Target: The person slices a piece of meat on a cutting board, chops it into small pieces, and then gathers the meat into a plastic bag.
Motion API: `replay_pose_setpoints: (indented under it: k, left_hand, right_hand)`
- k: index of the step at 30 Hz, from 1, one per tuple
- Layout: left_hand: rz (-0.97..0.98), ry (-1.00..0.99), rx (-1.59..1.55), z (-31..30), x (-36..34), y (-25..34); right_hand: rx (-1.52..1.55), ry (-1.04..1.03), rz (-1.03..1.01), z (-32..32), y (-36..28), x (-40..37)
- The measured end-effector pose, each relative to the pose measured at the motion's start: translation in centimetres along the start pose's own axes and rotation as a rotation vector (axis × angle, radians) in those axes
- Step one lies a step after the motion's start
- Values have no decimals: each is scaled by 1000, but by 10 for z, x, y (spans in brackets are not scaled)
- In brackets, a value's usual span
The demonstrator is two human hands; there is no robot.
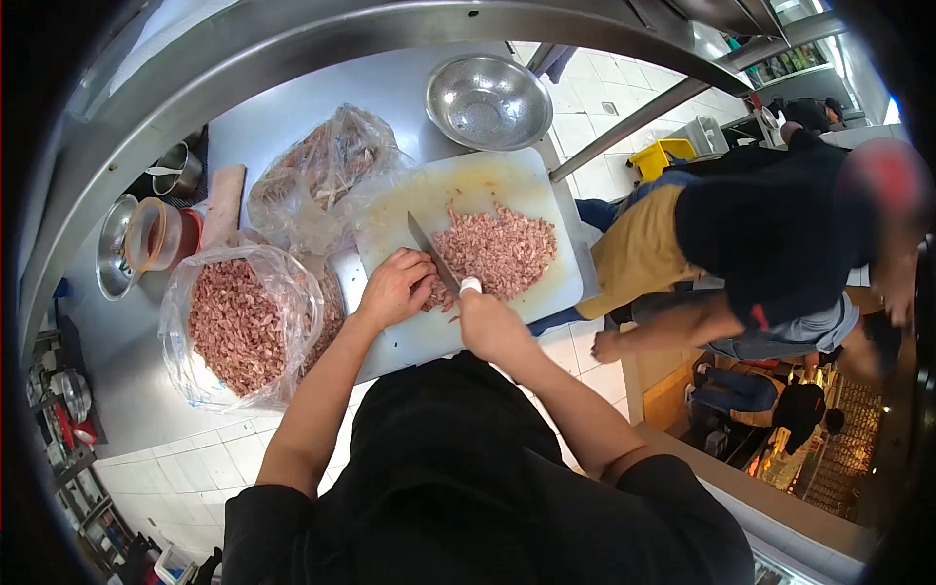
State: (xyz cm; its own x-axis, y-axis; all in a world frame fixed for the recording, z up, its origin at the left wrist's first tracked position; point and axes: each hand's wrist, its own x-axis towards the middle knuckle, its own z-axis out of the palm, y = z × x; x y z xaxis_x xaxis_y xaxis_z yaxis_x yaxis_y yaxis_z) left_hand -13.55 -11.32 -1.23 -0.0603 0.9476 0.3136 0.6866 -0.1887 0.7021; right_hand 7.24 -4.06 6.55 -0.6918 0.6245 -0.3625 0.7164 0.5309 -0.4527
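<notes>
My right hand (490, 324) is closed round the white handle of a knife (430, 252), whose blade points up and left over a white cutting board (390, 210). Just left of the blade, my left hand (398, 289) rests on the board with its fingers curled together over some meat; what they grip, if anything, is hidden. A heap of chopped pinkish meat (507, 249) lies on the board to the right of the blade. Left of the board, an open clear plastic bag (304, 292) holds more chopped meat (234, 327).
Behind the board are a steel colander (488, 102) and a tied-looking plastic bag (327, 171). A long meat piece (225, 200), a plastic tub (161, 234) and a steel bowl (115, 249) stand at left. Co-workers are at the right, one close to the table.
</notes>
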Motion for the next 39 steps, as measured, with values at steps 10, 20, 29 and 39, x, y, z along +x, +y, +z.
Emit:
replay_pose_setpoints:
  k: [10, 20, 29, 39]
  left_hand:
    - [-13, 81, 11, -6, -3, 7]
    - [-13, -39, 54, -7, -5, -2]
    - [19, -30, 66, -3, -8, -5]
    - [-58, 99, 94, -18, 7, -16]
  right_hand:
    - [66, 74, -2, 3, 23, 11]
    - [-47, 10, -2, 19, -6, -4]
    - [18, -9, 54, 16, -11, -1]
    - [200, 95, -30, 14, 45, 15]
